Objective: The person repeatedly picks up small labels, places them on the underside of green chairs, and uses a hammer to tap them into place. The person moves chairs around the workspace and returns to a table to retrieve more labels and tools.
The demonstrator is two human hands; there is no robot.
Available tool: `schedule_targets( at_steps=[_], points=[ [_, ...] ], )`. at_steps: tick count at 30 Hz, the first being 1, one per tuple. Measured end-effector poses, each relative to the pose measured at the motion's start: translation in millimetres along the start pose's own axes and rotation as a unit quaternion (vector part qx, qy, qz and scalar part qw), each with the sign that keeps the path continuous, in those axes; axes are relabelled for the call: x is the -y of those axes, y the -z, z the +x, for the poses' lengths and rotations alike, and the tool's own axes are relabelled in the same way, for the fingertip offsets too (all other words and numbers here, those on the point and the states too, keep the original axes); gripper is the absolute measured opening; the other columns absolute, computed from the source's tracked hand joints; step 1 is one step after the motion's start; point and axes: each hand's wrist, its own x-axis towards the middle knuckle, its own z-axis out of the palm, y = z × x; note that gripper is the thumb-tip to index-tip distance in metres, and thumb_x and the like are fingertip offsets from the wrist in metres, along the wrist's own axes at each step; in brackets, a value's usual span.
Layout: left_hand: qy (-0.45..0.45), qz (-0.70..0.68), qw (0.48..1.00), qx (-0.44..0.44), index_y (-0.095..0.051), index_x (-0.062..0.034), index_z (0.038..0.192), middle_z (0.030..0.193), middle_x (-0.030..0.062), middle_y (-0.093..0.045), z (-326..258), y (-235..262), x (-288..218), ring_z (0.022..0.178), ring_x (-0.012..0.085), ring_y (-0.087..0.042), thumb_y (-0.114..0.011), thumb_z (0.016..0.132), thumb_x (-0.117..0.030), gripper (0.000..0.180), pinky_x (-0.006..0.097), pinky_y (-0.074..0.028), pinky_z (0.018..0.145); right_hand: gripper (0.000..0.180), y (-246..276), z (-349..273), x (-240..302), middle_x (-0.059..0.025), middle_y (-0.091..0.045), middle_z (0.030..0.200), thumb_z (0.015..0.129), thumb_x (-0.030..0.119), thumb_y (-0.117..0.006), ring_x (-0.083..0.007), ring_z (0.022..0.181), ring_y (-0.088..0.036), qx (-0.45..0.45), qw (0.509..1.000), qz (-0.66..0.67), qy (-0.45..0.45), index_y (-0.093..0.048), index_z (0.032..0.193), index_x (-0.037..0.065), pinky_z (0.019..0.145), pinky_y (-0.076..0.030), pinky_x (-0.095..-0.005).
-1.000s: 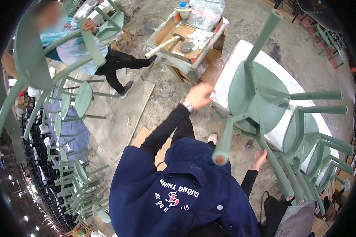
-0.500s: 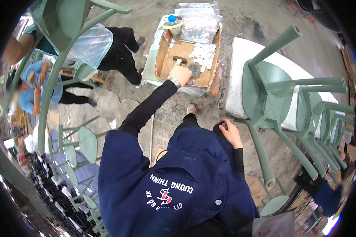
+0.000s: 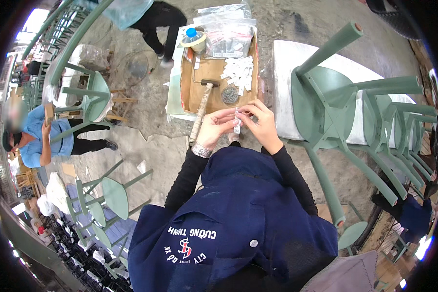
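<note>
Hands, head view: left hand [image 3: 214, 129] has moved back from the shallow brown cardboard box [image 3: 211, 68], and right hand [image 3: 262, 126] has come up to meet it.
Grip: fingers of both hands are closed to a light pinch on one small narrow whitish strip [image 3: 237, 128].
Strip: it is on the person's side of the box's near edge, toward the near right corner.
Hammer: dark-headed hammer with pale handle [image 3: 204, 107] lies across the near edge, just beside left hand.
Box contents: small flat white pieces [image 3: 238, 72] lie along the right edge; blue-capped round container [image 3: 194, 41] stands at the far left corner.
</note>
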Motion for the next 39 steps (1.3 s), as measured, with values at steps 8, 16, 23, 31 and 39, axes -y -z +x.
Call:
schedule_targets(
  at_steps=[8, 16, 23, 31, 39],
  points=[
    [0.020, -0.104, 0.994, -0.026, -0.056, -0.0013, 0.125, 0.109, 0.0086, -0.066, -8, 16, 10, 0.094, 0.0154, -0.065, -0.063, 0.087, -0.002, 0.039, 0.028, -0.055, 0.077, 0.007, -16, 16, -1, -0.0107, -0.056, 0.079, 0.083, 0.005, -0.062, -0.0236, 0.072, -0.058, 0.069, 0.996, 0.002, -0.050, -0.060, 0.084, -0.001, 0.065, -0.046, -0.0330],
    [0.016, -0.194, 0.977, -0.083, -0.056, -0.0007, 0.123, 0.106, 0.0087, -0.066, -7, 29, 11, 0.090, 0.0150, -0.066, -0.066, 0.085, -0.001, 0.039, 0.026, -0.054, 0.075, 0.006, -28, 25, 8, -0.0151, -0.052, 0.083, 0.084, -0.002, -0.054, -0.0342, 0.078, -0.053, 0.093, 0.992, -0.054, 0.069, -0.051, 0.089, 0.000, 0.070, -0.044, -0.0387],
    [-0.064, -0.150, 0.963, -0.213, -0.055, -0.0102, 0.125, 0.102, 0.0054, -0.066, 0, 55, -9, 0.084, 0.0111, -0.064, -0.066, 0.086, -0.005, 0.041, 0.024, -0.053, 0.068, 0.009, -11, 93, -62, -0.0170, -0.059, 0.084, 0.085, 0.005, -0.058, -0.0347, 0.077, -0.060, -0.137, 0.973, -0.183, -0.006, -0.057, 0.092, 0.001, 0.067, -0.047, -0.0399],
    [-0.055, -0.045, 0.973, -0.221, -0.061, -0.0045, 0.112, 0.095, 0.0012, -0.065, 1, 58, -2, 0.074, 0.0068, -0.062, -0.068, 0.085, -0.007, 0.028, 0.021, -0.052, 0.062, 0.010, -53, 70, -96, -0.0111, -0.059, 0.093, 0.078, 0.012, -0.065, -0.0288, 0.092, -0.058, 0.133, 0.907, -0.397, 0.056, -0.064, 0.084, 0.004, 0.078, -0.049, -0.0394],
    [-0.131, 0.020, 0.969, -0.210, -0.059, 0.0013, 0.112, 0.097, 0.0070, -0.063, 7, 54, -1, 0.073, 0.0088, -0.063, -0.068, 0.080, 0.003, 0.033, 0.022, -0.054, 0.065, 0.011, -56, 71, -74, -0.0116, -0.064, 0.089, 0.082, 0.011, -0.064, -0.0263, 0.086, -0.062, 0.067, 0.983, -0.170, -0.020, -0.062, 0.088, 0.002, 0.077, -0.050, -0.0345]
  ],
)
